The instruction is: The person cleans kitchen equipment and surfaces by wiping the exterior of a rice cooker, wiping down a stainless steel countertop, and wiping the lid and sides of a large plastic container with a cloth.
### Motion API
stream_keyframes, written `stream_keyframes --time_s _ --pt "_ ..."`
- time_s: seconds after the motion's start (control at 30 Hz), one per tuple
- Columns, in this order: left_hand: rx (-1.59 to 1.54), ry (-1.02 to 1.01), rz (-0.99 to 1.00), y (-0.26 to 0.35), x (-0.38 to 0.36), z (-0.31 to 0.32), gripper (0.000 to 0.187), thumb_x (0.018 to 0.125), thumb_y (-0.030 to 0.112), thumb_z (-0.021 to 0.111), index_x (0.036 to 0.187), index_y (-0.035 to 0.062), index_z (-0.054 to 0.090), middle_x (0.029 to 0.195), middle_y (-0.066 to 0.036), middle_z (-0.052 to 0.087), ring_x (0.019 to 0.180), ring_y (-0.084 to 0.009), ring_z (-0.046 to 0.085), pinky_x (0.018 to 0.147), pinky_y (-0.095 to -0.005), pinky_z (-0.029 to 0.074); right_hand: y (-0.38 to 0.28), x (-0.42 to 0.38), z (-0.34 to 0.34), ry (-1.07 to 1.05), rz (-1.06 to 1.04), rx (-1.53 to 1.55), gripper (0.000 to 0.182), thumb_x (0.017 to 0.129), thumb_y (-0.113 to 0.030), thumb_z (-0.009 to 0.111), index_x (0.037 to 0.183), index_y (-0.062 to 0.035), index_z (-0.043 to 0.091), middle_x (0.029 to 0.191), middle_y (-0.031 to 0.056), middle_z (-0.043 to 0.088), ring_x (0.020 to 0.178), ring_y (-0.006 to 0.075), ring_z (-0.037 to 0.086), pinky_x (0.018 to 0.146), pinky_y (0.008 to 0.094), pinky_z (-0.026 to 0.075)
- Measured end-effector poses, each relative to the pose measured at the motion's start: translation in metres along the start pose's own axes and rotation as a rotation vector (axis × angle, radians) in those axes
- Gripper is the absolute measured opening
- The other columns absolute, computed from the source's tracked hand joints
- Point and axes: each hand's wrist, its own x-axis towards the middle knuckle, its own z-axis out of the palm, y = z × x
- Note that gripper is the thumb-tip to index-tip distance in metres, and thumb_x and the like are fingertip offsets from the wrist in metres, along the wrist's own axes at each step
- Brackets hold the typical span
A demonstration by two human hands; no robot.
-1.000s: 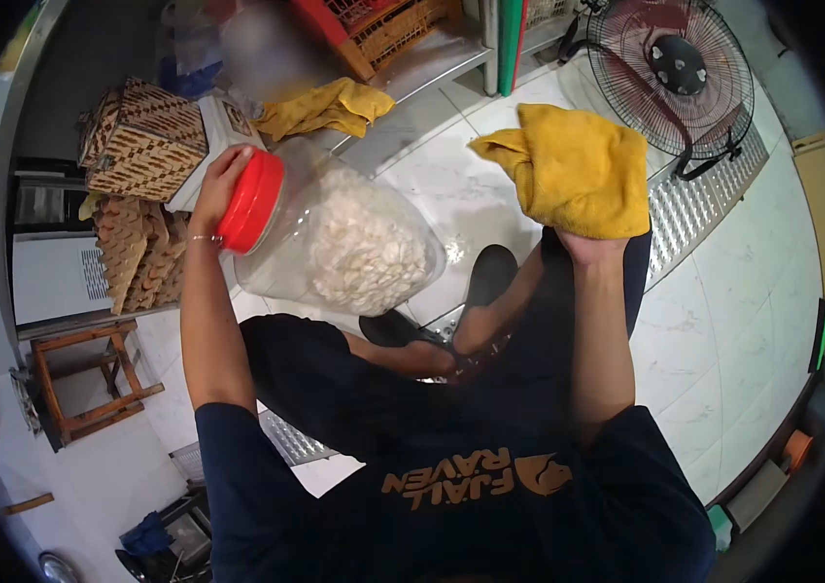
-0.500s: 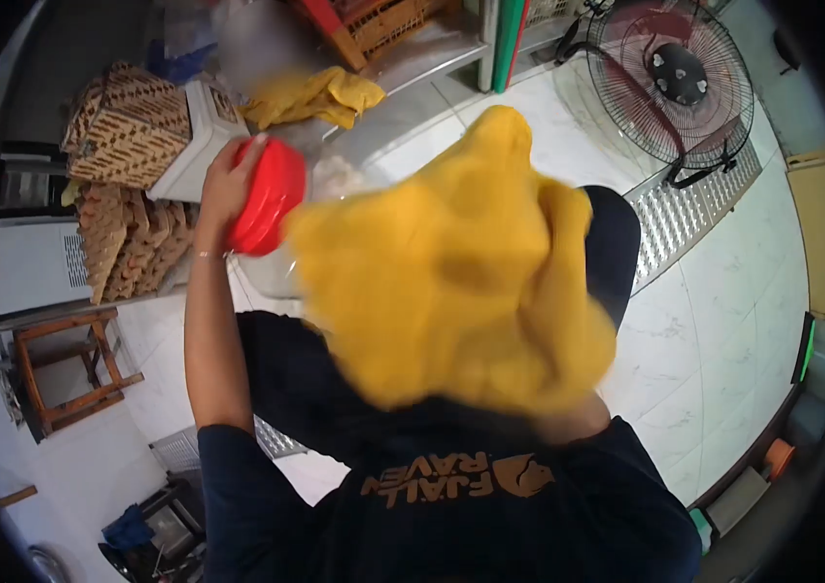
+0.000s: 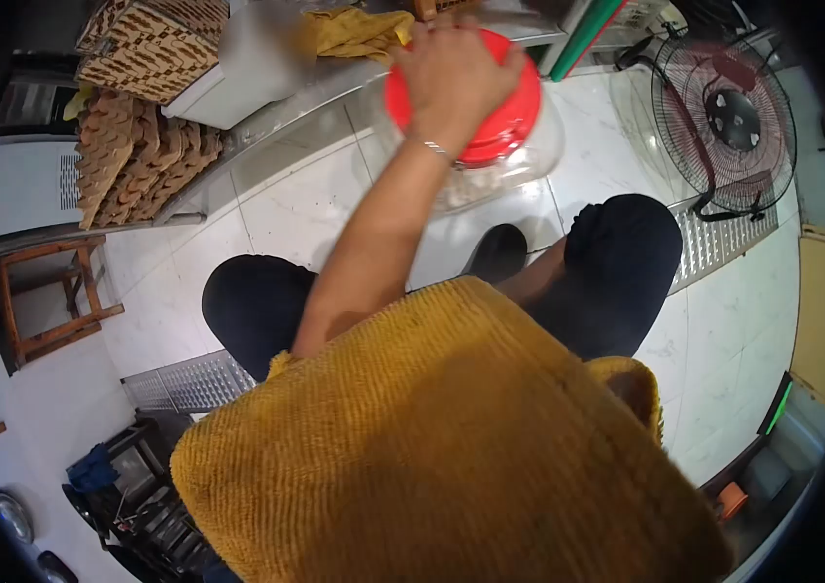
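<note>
The yellow cloth [image 3: 451, 447] has swung up close, now hiding the right hand, whose grip cannot be told. The left hand [image 3: 456, 73] has carried the jar [image 3: 519, 160] upright, fingers clamped over its red lid [image 3: 505, 121], so wiping has probably paused.

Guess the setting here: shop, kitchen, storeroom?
Likely a small shop's back room or storeroom: stacked egg trays under a steel shelf, a big clear jar with a red lid, and a floor fan on tile.

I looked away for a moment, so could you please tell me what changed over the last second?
The yellow ribbed cloth swept from far right up close, filling the lower view. The clear plastic jar swung right, its red lid now facing up. The left hand keeps its grip on the lid.
</note>
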Motion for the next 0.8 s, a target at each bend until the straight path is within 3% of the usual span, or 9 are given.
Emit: stream_keyframes --time_s 0.1,0.2,0.33,0.4,0.43,0.47,0.53,0.77,0.8 --pt "-0.095 0.193 0.013 0.018 0.015 0.014 0.05 0.085 0.045 0.068 0.117 0.007 0.072 0.121 -0.018 0.069 0.111 -0.0342 0.065 0.093 -0.0466 0.053 -0.001 0.006 0.0 0.075 0.041 -0.013 0.061 0.105 -0.039 0.051 0.156 -0.0116 0.034 0.155 0.0117 0.044 0.141 0.0277 0.045 0.116 0.0434 0.04" --pt "-0.897 0.305 -0.024 0.004 0.058 0.018 0.033 0.085 0.029 0.069 0.104 0.0025 0.075 0.101 -0.021 0.072 0.098 -0.0366 0.068 0.087 -0.0473 0.054 -0.011 0.02 0.004 0.131 0.062 -0.026 0.061 0.105 -0.037 0.052 0.156 -0.0116 0.034 0.155 0.0113 0.044 0.141 0.0267 0.044 0.116 0.0423 0.039" --pt "-0.469 0.253 -0.073 -0.113 0.099 0.054 0.027 0.081 0.021 0.071 0.102 0.0041 0.075 0.094 -0.023 0.073 0.089 -0.0398 0.07 0.083 -0.0479 0.055 -0.037 0.058 0.011 0.193 0.048 -0.011 0.061 0.105 -0.034 0.053 0.157 -0.0116 0.033 0.155 0.0108 0.043 0.142 0.0254 0.044 0.117 0.0407 0.039" --pt "-0.09 -0.254 -0.108 -0.187 0.103 0.117 0.061 0.083 0.044 0.072 0.13 0.0073 0.065 0.128 -0.025 0.064 0.117 -0.0419 0.062 0.099 -0.049 0.049 -0.058 0.087 0.018 0.227 0.026 0.017 0.061 0.105 -0.033 0.054 0.157 -0.0116 0.032 0.156 0.0106 0.043 0.142 0.0248 0.044 0.117 0.0399 0.039" --pt "0.096 0.105 0.055 -0.191 0.082 0.117 0.065 0.084 0.049 0.07 0.134 0.0088 0.062 0.14 -0.025 0.056 0.128 -0.0426 0.053 0.105 -0.0516 0.044 -0.069 0.1 0.021 0.249 0.008 0.035 0.061 0.105 -0.032 0.055 0.157 -0.0116 0.032 0.156 0.0105 0.043 0.142 0.0244 0.044 0.117 0.0395 0.039" --pt "0.183 -0.146 0.089 -0.216 0.086 0.135 0.056 0.084 0.042 0.071 0.128 0.0084 0.064 0.135 -0.024 0.059 0.128 -0.0417 0.053 0.107 -0.0548 0.042 -0.081 0.109 0.028 0.276 -0.009 0.05 0.061 0.105 -0.032 0.055 0.157 -0.0116 0.032 0.156 0.0104 0.043 0.143 0.0241 0.044 0.117 0.0391 0.039" --pt "-0.08 0.065 0.159 -0.249 0.078 0.158 0.042 0.077 0.019 0.072 0.115 0.0049 0.064 0.114 -0.022 0.061 0.11 -0.0436 0.057 0.092 -0.0554 0.047 -0.098 0.115 0.046 0.354 -0.03 0.131 0.061 0.105 -0.03 0.056 0.158 -0.0116 0.031 0.156 0.0101 0.043 0.143 0.0235 0.043 0.118 0.0383 0.038" --pt "-0.447 -0.382 -0.336 -0.22 0.055 0.031 0.03 0.092 0.014 0.057 0.12 0.0051 0.064 0.118 -0.02 0.069 0.106 -0.0424 0.063 0.088 -0.0473 0.052 -0.16 0.04 0.186 0.294 -0.036 -0.097 0.072 0.099 -0.024 0.065 0.16 -0.0127 0.027 0.159 0.0086 0.04 0.146 0.0206 0.04 0.118 0.037 0.037" --pt "-1.315 -0.365 -0.602 -0.214 0.043 0.028 0.03 0.095 0.014 0.056 0.122 0.0047 0.064 0.117 -0.016 0.07 0.108 -0.0386 0.065 0.091 -0.0455 0.053 -0.159 0.036 0.191 0.258 -0.104 -0.023 0.07 0.1 -0.025 0.063 0.16 -0.0129 0.027 0.159 0.0084 0.04 0.146 0.0204 0.04 0.118 0.0371 0.037"
